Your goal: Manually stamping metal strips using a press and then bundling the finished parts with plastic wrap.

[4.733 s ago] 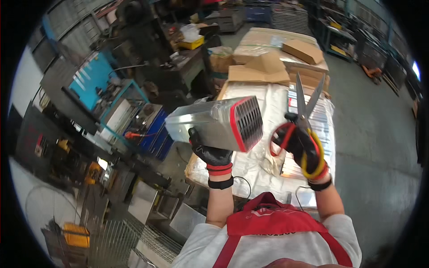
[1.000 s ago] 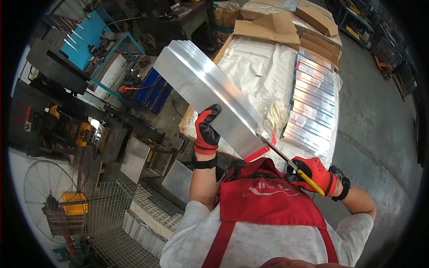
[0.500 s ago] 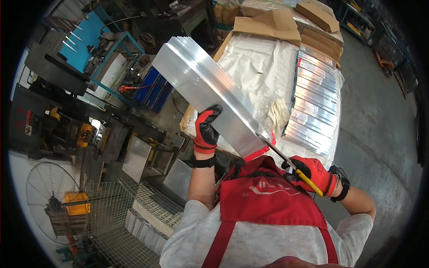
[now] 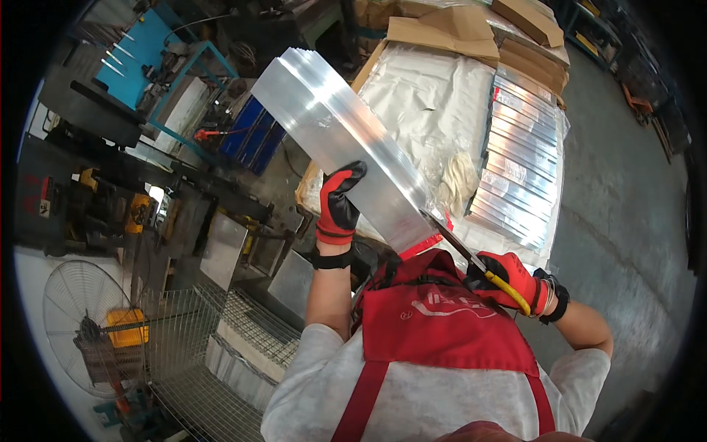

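Note:
A long bundle of shiny aluminium bars [image 4: 335, 140] slants from the upper left down toward my chest. Red tape [image 4: 421, 247] shows at its near end, close to my apron. My left hand [image 4: 342, 202], in a red and black glove, is closed on the bundle's left side, thumb lying over the flat face. My right hand [image 4: 508, 280], gloved alike, grips what looks like a file [image 4: 460, 247] by its yellow handle. The file's metal blade reaches up left to the right edge of the bundle near its taped end; whether it touches cannot be made out.
Beyond the bundle, a pallet-like surface covered with white sheeting [image 4: 412, 88] bears a row of aluminium bars [image 4: 515, 158], a pale crumpled cloth [image 4: 458, 180] and cardboard [image 4: 445, 33]. At left stand a wire cage [image 4: 213, 353], a large fan [image 4: 85, 324] and dark machinery [image 4: 88, 118].
The whole view has shifted slightly. Both hands, the bundle and the file keep nearly the same places relative to each other.

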A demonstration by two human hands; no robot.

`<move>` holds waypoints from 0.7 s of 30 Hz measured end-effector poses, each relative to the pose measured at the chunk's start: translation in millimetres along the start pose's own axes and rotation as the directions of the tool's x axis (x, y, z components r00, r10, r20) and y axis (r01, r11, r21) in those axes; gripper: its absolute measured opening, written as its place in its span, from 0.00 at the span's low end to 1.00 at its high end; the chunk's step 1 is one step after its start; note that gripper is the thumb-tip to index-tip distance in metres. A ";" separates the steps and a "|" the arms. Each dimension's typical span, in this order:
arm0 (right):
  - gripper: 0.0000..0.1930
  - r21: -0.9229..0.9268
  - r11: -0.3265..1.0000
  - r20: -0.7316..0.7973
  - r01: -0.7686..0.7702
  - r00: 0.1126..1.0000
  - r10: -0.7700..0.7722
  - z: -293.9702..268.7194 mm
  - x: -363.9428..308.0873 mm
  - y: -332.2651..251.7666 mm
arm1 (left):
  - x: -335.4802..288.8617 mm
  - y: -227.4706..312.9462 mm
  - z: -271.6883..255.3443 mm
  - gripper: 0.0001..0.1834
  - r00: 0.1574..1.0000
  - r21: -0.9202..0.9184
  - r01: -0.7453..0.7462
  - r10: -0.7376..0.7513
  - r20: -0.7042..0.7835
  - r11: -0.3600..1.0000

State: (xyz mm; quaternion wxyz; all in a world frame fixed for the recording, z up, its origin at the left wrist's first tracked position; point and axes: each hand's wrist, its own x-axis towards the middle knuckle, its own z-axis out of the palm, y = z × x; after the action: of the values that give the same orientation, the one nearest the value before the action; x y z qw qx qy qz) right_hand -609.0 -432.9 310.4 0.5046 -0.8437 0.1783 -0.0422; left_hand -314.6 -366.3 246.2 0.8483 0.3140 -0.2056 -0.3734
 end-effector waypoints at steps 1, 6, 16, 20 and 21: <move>0.14 0.157 0.982 0.052 -0.103 0.994 0.096 -2.0 -1.2 -3.2 | -0.2 0.6 1.8 0.11 1.000 -0.002 -0.003 0.003 -0.005 1.000; 0.17 0.505 0.818 0.283 -0.276 0.948 0.146 -1.5 -4.0 -17.0 | 2.1 -2.2 14.0 0.10 0.998 -0.094 0.051 -0.046 0.048 0.994; 0.13 0.079 0.957 -0.378 -0.280 0.880 0.289 -12.3 -22.3 -10.3 | 17.5 -0.9 -7.6 0.09 0.995 -0.250 0.022 -0.046 -0.089 0.968; 0.15 -0.200 0.876 -0.482 -0.438 0.823 0.301 8.5 -1.5 70.8 | 18.6 7.5 -7.5 0.09 0.997 -0.307 0.010 -0.032 -0.066 0.952; 0.18 -0.322 0.845 -0.468 -0.427 0.848 0.250 19.9 5.0 103.0 | 19.0 8.5 -7.4 0.09 0.997 -0.305 0.011 -0.032 -0.066 0.952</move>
State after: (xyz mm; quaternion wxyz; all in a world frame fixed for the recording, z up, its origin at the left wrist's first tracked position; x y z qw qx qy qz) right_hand -625.9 -462.0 210.9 0.2647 -0.8569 0.4337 -0.0873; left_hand -293.9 -373.5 248.9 0.8891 0.1949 -0.1123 -0.3986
